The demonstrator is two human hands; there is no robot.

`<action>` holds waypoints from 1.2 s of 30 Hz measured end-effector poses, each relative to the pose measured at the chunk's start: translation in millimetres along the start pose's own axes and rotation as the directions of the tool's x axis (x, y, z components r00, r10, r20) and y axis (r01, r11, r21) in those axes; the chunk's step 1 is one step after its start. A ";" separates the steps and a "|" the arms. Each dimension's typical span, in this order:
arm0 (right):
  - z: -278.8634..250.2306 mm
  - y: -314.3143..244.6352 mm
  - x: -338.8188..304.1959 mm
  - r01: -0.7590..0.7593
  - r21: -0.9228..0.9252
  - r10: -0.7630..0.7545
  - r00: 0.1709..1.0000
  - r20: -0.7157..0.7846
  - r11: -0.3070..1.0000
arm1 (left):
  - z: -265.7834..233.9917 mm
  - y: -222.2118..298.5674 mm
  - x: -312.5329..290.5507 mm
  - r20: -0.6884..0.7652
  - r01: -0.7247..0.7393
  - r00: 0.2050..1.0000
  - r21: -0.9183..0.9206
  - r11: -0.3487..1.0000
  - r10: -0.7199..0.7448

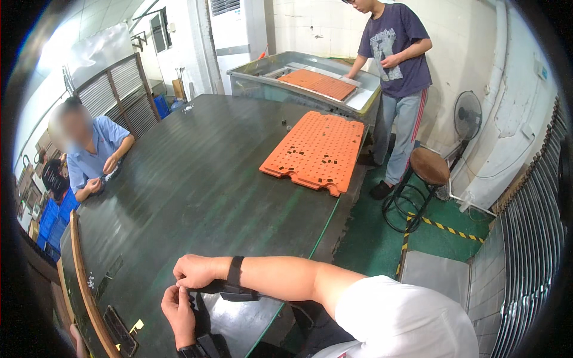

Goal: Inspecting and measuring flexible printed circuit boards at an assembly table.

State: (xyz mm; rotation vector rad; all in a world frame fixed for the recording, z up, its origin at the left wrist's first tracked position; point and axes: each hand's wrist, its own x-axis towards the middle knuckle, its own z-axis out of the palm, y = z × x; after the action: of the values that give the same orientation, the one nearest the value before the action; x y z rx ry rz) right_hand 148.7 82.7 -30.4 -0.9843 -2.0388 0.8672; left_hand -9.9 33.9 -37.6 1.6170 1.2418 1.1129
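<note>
A plain white short sleeve (pixel 406 316), softly creased, ends above the right elbow. Below it, the bare right forearm (pixel 280 277) wears 1 black strap (pixel 236 270) near the wrist, with a flat, dark module (pixel 240 295) at its underside. The left wrist wears 1 black band (pixel 190 351).

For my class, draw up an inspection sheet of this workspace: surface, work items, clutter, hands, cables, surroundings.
Surface: dark, streaked tabletop; wooden strip along its left edge.
Work items: anything between the hands too small to tell; orange perforated board bearing small dark pieces.
Clutter: white bits; flat dark case.
Hands: left hand and right hand together, fingers bunched.
Cables: thin cable by the right wall.
Surroundings: tub with another orange board; stool; fan; blue-shirted co-worker; standing co-worker.
</note>
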 end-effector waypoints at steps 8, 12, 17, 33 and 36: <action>-1.6 0.9 -1.2 -0.015 0.004 0.015 1.000 0.010 1.000 | 0.8 -4.1 1.6 0.019 0.002 1.000 0.020 1.000 -0.003; -0.8 -5.1 -0.1 0.000 0.009 0.000 1.000 0.021 1.000 | -4.5 -4.2 -0.5 0.004 -0.010 1.000 0.038 0.999 0.009; -4.0 -3.7 0.1 0.005 0.008 -0.005 1.000 0.007 1.000 | -2.1 -1.3 1.6 0.016 0.007 1.000 0.027 1.000 -0.007; -0.9 -2.3 0.2 -0.023 -0.010 0.023 1.000 0.017 1.000 | -1.1 -2.5 0.0 0.001 0.000 1.000 -0.009 1.000 0.000; -1.3 -1.0 0.6 -0.018 -0.007 0.019 1.000 0.017 1.000 | -0.5 -1.7 0.4 0.000 -0.014 1.000 -0.003 1.000 0.014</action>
State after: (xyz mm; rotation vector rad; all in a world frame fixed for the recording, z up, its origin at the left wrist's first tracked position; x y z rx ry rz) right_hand 149.2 83.0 -28.8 -1.0042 -2.0509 0.8816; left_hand -10.8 34.7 -39.0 1.6257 1.2301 1.1223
